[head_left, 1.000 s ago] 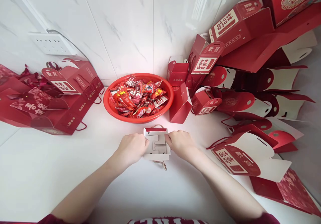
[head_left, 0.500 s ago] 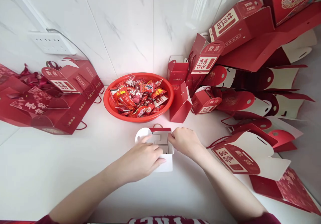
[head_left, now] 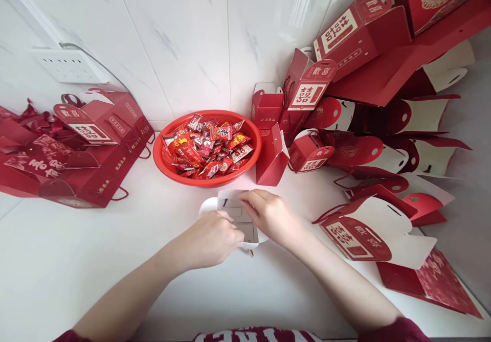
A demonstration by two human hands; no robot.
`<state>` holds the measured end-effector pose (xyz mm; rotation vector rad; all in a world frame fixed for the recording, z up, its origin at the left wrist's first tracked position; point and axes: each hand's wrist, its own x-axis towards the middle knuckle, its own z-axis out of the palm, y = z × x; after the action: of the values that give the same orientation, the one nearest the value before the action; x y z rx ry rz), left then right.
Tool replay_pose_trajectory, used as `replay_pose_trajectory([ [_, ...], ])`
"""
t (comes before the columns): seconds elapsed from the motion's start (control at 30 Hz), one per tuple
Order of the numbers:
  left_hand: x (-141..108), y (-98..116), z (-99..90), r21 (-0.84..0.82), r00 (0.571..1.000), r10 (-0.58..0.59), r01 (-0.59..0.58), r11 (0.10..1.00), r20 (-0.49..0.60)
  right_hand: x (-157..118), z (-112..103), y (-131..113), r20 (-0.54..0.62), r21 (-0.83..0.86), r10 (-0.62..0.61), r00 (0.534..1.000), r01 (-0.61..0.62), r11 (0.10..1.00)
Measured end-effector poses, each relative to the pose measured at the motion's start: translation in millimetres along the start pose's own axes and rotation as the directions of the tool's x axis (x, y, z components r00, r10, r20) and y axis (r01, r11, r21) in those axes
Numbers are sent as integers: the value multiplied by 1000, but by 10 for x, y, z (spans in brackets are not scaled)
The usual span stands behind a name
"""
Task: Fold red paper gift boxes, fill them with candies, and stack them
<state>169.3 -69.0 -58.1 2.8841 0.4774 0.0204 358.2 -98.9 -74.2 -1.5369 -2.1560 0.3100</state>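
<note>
A small paper gift box (head_left: 244, 231) stands open between my hands, its white inside facing up and a rounded white flap showing at the left. My left hand (head_left: 217, 237) is closed at the box's near left side, fingers curled over the wall. With bent fingers, my right hand (head_left: 270, 214) grips the far right edge near a raised white flap (head_left: 227, 199). A short twisted cord (head_left: 250, 253) pokes out at the near side. Just beyond sits a red plastic basket (head_left: 158, 159) heaped with wrapped candies (head_left: 210, 147).
Right of the basket stand a red folded box (head_left: 271, 160) and a small red box (head_left: 312, 153). Many red boxes and open cartons (head_left: 360, 229) crowd the right side. At left are a large red box (head_left: 88, 188) and a wall socket strip (head_left: 69, 66).
The far flap of the box now stands up, and the near white flap no longer shows. My right hand has moved left along the far edge; my left fingers have curled in.
</note>
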Motion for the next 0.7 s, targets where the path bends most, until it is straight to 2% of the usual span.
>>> replay_pose_trajectory([
  [0.07,4,35,-1,23,998,43,-44,999,51,-13,58,43,-96,45,-60,994,65,997],
  [0.17,10,80,-4,38,996,37,-40,998,76,-1,119,80,-163,-43,-93,982,87,995],
  [0.23,12,89,-2,30,997,12,-14,999,76,16,131,79,-112,-134,-55,992,40,990],
  [0.3,19,73,0,-12,998,-13,14,1000,63,30,126,69,15,-187,32,999,-29,982],
  [0.4,47,3,-9,-130,1000,-3,3,992,-5,42,108,69,158,-201,112,981,-79,976],
  [0.53,99,-128,-31,-225,993,-37,12,974,-109,63,119,125,183,-167,112,977,-81,983],
  [0.7,99,-250,-31,-303,987,-150,126,945,-59,115,129,226,148,-152,121,982,-98,984],
])
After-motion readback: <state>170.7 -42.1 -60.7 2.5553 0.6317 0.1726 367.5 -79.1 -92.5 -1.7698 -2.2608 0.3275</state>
